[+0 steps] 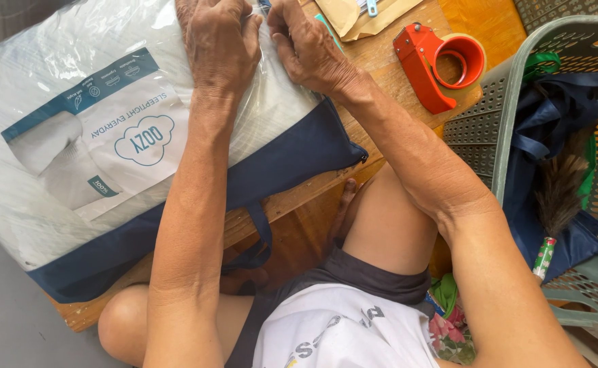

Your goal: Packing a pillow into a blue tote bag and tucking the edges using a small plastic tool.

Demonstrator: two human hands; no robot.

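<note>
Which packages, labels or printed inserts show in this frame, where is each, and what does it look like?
Clear plastic pillow bag with navy fabric trim: on the wooden table, left; both hands rest on its top edge.
White and teal printed insert card: inside the bag, rectangular, with a cloud-shaped outline.
Brown padded paper envelope: top centre, partly cut off.
Small green and red tube label: in the grey plastic basket, right.

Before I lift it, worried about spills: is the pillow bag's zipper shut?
Cannot tell: both hands cover the pillow bag there.
</note>
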